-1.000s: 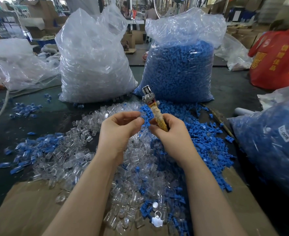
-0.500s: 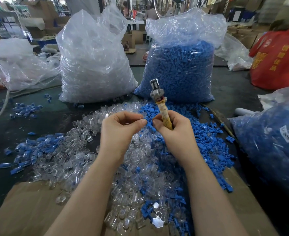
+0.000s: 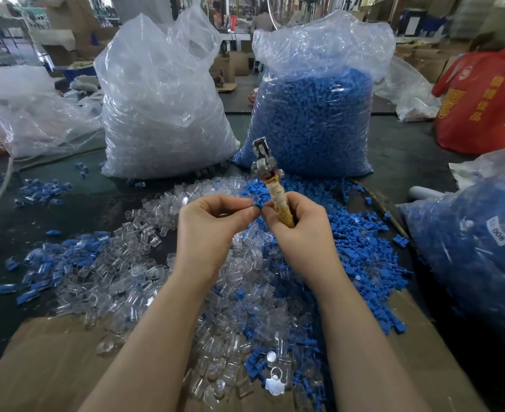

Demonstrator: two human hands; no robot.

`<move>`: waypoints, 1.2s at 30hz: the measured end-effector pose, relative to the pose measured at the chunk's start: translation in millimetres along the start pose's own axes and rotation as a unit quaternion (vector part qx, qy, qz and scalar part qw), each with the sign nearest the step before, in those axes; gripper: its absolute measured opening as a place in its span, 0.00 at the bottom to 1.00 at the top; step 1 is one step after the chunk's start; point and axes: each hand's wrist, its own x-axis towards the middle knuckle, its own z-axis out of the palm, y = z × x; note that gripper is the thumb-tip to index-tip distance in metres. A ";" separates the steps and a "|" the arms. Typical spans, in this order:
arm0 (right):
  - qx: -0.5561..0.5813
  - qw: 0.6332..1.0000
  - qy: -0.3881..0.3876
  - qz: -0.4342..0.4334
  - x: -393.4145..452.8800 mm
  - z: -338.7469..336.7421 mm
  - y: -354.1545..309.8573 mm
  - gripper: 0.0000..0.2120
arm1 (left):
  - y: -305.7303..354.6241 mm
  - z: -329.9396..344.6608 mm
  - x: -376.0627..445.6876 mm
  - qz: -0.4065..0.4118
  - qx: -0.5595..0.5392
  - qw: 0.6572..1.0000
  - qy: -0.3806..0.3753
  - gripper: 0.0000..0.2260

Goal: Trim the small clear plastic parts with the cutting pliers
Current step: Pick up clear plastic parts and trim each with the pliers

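Observation:
My right hand [image 3: 301,230] grips the cutting pliers [image 3: 270,179] by their tape-wrapped handle, and the metal jaws point up and away from me. My left hand [image 3: 212,230] pinches a small part [image 3: 256,205] at its fingertips, right against the right thumb; a bit of blue shows there. Both hands hover over a heap of small clear plastic parts [image 3: 144,263] mixed with blue parts [image 3: 358,251] on the dark table.
A big bag of clear parts [image 3: 162,108] and a big bag of blue parts [image 3: 313,114] stand at the back. Another bag of blue parts [image 3: 477,251] lies at the right, a red bag [image 3: 483,99] behind it. Cardboard [image 3: 46,361] covers the near table edge.
The pliers have swung from leaning left to nearly upright and risen a little. The fingertips of both hands have stayed together at the small part.

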 end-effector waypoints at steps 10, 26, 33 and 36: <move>-0.008 0.997 -0.058 0.039 3.5 -11.0 2.6 0.03 | 1.5 1.2 0.9 -0.016 -0.020 1.000 0.014 0.06; -0.112 0.975 -0.177 0.073 1.6 -19.5 8.9 0.10 | 3.9 -13.1 7.1 -0.004 -0.119 0.992 0.030 0.05; -0.153 0.969 -0.182 0.063 0.6 -19.1 5.7 0.10 | 5.5 -14.2 6.5 -0.003 -0.123 0.992 0.022 0.05; -0.176 0.964 -0.187 0.063 1.3 -18.3 4.0 0.10 | 5.5 -14.9 6.8 -0.010 -0.137 0.990 0.019 0.05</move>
